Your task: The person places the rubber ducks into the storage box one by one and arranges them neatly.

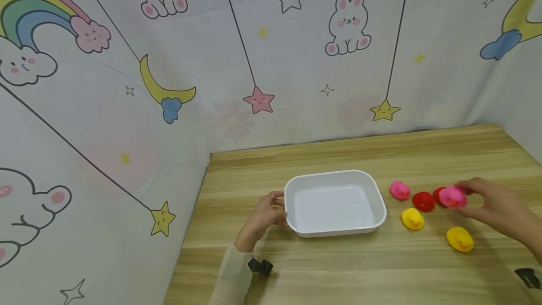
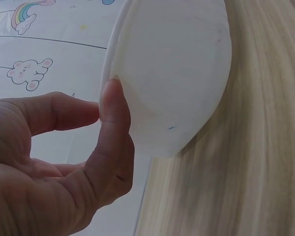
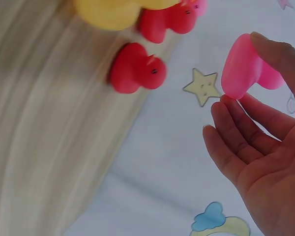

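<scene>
My left hand (image 1: 263,214) holds the left end of a white rectangular tray (image 1: 338,233), which stands on the table. In the left wrist view, thumb and finger pinch the tray's rim. At the right, my right hand (image 1: 493,204) pinches a pink rubber duck (image 1: 453,197) between thumb and fingers. The right wrist view shows this duck (image 3: 239,66) lifted, with the other fingers spread below it. Just behind it in the head view, a red duck (image 1: 438,195) is partly hidden. Beside that one sits another red duck (image 1: 423,201).
Another pink duck (image 1: 399,190) and a yellow duck (image 1: 412,219) sit close to the tray's right side. Nearer the front right is a second yellow duck (image 1: 460,239). A wood-grain table (image 1: 338,272) meets a printed cloth backdrop (image 1: 296,121) behind and at the left.
</scene>
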{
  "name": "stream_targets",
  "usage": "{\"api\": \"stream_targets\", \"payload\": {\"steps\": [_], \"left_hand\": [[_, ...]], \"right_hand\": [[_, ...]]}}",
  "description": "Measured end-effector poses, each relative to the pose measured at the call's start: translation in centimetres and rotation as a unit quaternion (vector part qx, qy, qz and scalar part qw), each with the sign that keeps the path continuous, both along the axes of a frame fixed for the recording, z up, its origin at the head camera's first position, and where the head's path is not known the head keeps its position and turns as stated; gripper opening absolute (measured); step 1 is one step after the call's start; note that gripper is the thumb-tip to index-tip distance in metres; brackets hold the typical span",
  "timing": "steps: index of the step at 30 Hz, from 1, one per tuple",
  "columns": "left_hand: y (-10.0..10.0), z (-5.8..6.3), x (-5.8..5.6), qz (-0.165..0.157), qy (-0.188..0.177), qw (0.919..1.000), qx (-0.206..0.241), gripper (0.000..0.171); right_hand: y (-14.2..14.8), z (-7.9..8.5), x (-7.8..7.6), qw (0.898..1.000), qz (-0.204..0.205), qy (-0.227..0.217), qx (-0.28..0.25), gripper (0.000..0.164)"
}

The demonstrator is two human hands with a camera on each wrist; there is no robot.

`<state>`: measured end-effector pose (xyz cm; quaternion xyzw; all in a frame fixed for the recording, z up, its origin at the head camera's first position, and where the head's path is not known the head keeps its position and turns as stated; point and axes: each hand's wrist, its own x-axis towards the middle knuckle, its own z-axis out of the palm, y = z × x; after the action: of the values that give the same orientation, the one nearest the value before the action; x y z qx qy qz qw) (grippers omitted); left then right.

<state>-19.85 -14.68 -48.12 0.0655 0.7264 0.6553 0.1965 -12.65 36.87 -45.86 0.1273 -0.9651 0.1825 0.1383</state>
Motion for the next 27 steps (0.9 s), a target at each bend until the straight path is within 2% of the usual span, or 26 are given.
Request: {"api": "stream_targets", "payload": {"steps": [12,19,27], "left_hand": [[0.0,-0.3,-0.1,0.006,0.001,1.0000,0.005,0.067],[0.0,-0.4,-0.1,0.006,0.005,0.9999,0.009,0.065],[0.0,-0.4,-0.1,0.009,0.006,0.9999,0.009,0.066]], "right_hand": [[-4.0,2.6,-2.0,0.999,0.049,0.013,-0.019,0.049],[-5.9,3.3,-3.1,0.996,0.083,0.006,-0.039,0.051],[-9.2,3.4,-4.8,0.991,0.112,0.027,-0.063,0.050]]}}
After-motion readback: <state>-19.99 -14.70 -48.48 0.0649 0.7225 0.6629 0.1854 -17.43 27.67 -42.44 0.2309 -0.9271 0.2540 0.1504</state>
